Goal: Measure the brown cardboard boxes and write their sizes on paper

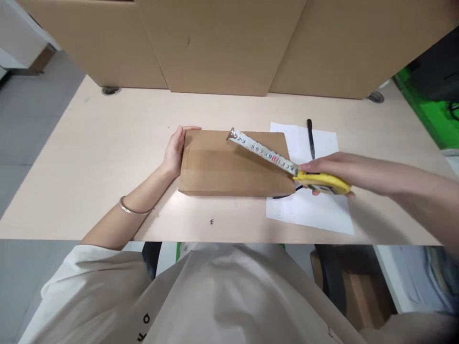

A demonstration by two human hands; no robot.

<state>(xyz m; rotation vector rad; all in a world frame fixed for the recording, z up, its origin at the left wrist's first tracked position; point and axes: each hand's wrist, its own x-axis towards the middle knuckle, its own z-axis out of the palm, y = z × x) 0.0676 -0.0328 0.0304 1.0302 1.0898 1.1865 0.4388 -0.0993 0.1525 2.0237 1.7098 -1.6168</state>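
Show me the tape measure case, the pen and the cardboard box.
tape measure case (322,181), head view, on the yellow housing.
pen (310,139), head view, on the mid-barrel.
cardboard box (222,167), head view, on the top face.

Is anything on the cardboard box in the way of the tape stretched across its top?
Nothing visible. The tape runs from the tape measure in the right hand over the bare top of the cardboard box. The left hand touches its left edge; the pen lies aside on the paper.

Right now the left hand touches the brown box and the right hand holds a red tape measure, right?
The left hand touches the brown box, but the right hand holds a yellow tape measure, not red; the head view shows it.
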